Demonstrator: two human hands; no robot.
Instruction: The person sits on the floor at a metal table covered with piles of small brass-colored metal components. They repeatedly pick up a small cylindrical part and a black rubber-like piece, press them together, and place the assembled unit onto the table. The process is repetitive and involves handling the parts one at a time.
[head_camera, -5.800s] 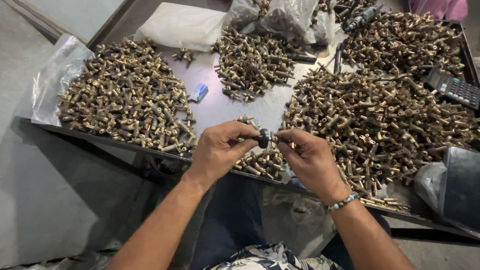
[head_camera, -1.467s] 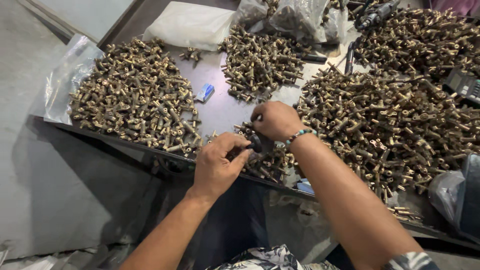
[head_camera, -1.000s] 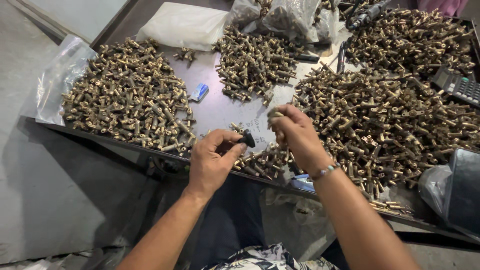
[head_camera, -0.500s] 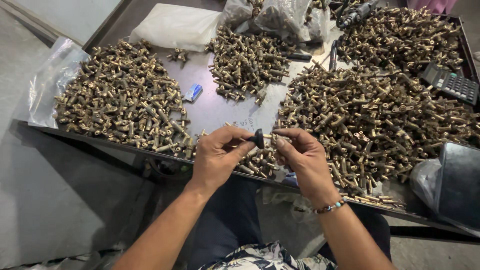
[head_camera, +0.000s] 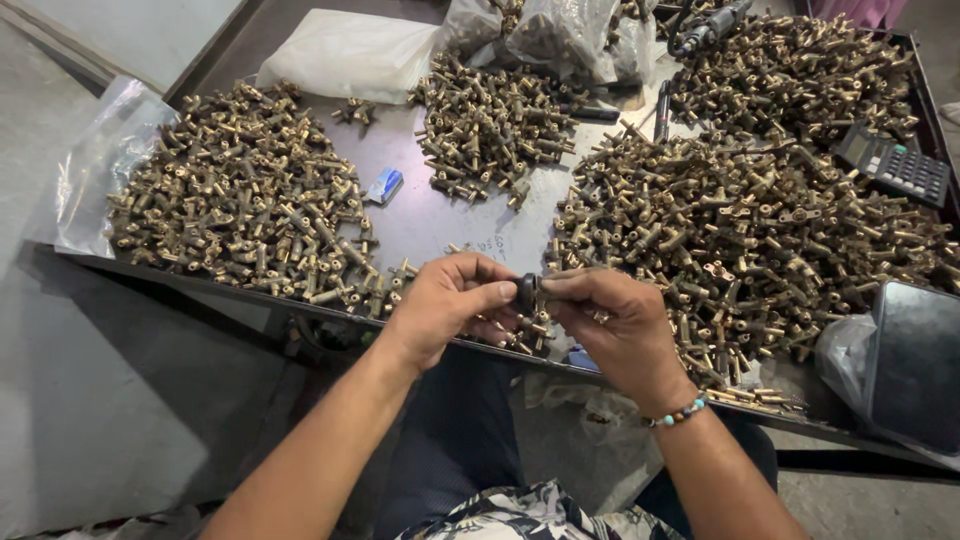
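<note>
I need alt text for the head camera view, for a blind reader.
Left hand and right hand together pinch a small black part over a table edge, amid heaps of brass fittings; a calculator lies far right.

Heaps of brass fittings (head_camera: 240, 210) are lying across my metal table (head_camera: 440, 215), a calculator (head_camera: 893, 165) and blue packet (head_camera: 384, 185) sitting among them, plastic bags (head_camera: 545, 35) slumping behind.

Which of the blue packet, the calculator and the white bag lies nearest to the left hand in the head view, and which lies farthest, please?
From the left hand:
1. Blue packet, up and left on the table.
2. White bag, at the far left edge.
3. Calculator, far right.
</note>
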